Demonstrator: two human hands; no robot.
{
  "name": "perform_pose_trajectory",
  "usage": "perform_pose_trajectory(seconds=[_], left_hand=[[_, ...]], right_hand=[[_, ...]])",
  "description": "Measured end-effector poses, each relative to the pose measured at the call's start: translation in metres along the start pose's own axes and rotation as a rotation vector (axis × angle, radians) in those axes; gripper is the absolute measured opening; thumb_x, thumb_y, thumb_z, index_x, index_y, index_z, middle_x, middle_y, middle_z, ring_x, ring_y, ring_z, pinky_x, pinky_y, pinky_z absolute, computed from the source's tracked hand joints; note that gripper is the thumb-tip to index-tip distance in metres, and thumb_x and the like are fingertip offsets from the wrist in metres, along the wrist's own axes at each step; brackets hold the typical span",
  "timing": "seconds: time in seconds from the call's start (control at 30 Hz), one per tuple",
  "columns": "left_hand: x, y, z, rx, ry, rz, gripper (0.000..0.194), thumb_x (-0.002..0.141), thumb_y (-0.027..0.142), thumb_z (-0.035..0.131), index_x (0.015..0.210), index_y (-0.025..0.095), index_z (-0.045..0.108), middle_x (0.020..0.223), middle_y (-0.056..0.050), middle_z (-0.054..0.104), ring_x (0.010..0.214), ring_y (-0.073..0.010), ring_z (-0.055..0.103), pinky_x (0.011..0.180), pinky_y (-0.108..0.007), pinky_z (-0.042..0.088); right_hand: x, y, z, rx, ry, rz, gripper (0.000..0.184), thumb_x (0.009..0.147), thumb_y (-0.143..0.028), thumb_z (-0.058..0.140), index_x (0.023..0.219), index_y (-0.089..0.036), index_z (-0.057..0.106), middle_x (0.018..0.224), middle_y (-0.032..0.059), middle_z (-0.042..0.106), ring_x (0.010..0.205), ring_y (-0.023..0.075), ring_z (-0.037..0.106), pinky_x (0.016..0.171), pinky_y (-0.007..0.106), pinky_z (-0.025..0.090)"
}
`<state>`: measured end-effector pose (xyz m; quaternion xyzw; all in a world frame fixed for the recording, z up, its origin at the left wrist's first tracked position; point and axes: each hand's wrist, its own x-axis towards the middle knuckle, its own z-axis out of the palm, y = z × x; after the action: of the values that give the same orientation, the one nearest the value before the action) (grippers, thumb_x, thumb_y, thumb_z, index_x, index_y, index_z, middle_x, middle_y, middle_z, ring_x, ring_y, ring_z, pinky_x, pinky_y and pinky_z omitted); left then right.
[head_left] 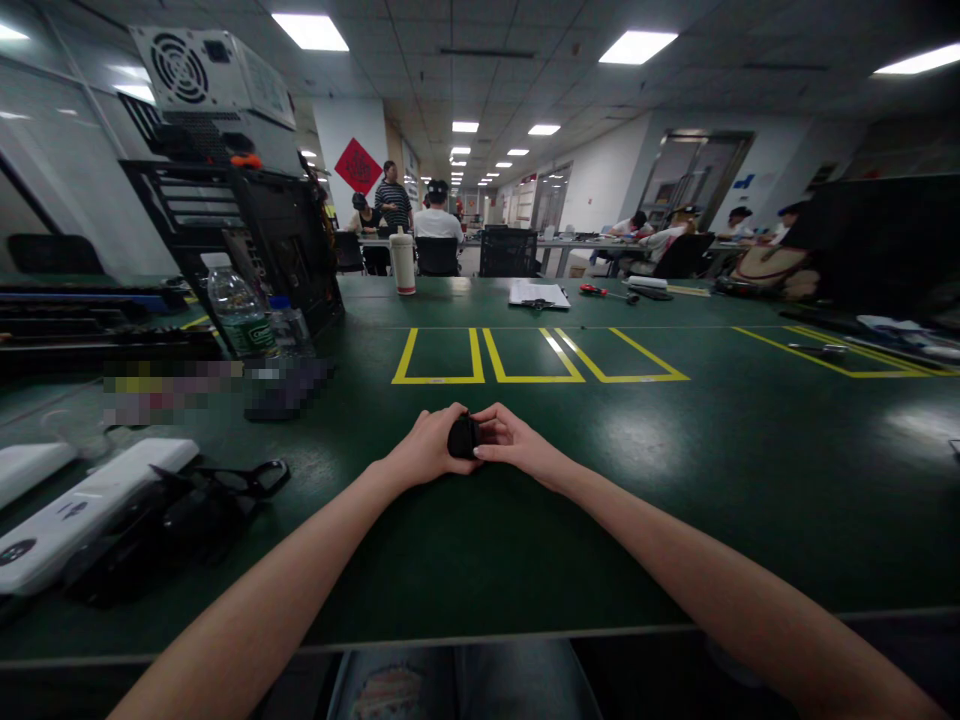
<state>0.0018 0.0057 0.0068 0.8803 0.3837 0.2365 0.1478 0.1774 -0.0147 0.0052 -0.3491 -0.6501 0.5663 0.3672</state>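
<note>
A small black rounded object [463, 437] stands between my two hands, just above or on the green tabletop [480, 560]; I cannot make out its exact kind. My left hand [429, 445] wraps around its left side, with the thumb at the bottom and the fingers over the top. From the other side, my right hand [517, 445] pinches its right edge between thumb and fingertips. Both hands are closed on the object, and their fingers cover its sides. Beyond them lie yellow tape outlines [439, 380] on the table.
At the left are a white power bank-like box [97, 510], black straps or glasses [202, 500], a water bottle [240, 310] and an open computer case [285, 220]. A white tumbler [403, 262], a clipboard [538, 294] and a screwdriver [607, 293] stand farther back. People sit beyond.
</note>
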Motion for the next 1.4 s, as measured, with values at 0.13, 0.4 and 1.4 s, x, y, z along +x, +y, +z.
perform_pose_trajectory(seconds=[0.13, 0.4, 1.4], left_hand=[[0.0002, 0.0008, -0.0008, -0.004, -0.011, 0.014, 0.048, 0.060, 0.041, 0.061, 0.099, 0.020, 0.042, 0.092, -0.003, 0.054, 0.082, -0.0219, 0.053, 0.077, -0.038, 0.035], [0.0008, -0.0037, 0.0041, 0.013, 0.021, 0.022, 0.049, 0.060, 0.042, 0.061, 0.099, 0.020, 0.042, 0.089, -0.003, 0.054, 0.080, -0.0209, 0.053, 0.075, -0.036, 0.035], [0.0014, -0.0035, 0.0022, -0.012, 0.015, 0.018, 0.050, 0.059, 0.044, 0.061, 0.099, 0.020, 0.042, 0.090, -0.004, 0.055, 0.081, -0.0218, 0.054, 0.075, -0.037, 0.036]], right_hand=[[-0.0003, -0.0009, 0.0022, 0.034, 0.022, -0.004, 0.029, 0.070, -0.028, 0.057, 0.095, -0.021, 0.045, 0.095, 0.0026, 0.052, 0.089, 0.0162, 0.052, 0.077, 0.036, 0.045], [0.0030, 0.0057, 0.0001, 0.002, 0.023, 0.030, 0.030, 0.070, -0.028, 0.058, 0.096, -0.020, 0.046, 0.098, 0.0043, 0.052, 0.094, 0.0178, 0.050, 0.080, 0.038, 0.043], [0.0048, 0.0081, -0.0010, -0.014, 0.075, 0.054, 0.030, 0.070, -0.032, 0.056, 0.096, -0.019, 0.047, 0.097, 0.0047, 0.052, 0.086, 0.0158, 0.052, 0.071, 0.032, 0.047]])
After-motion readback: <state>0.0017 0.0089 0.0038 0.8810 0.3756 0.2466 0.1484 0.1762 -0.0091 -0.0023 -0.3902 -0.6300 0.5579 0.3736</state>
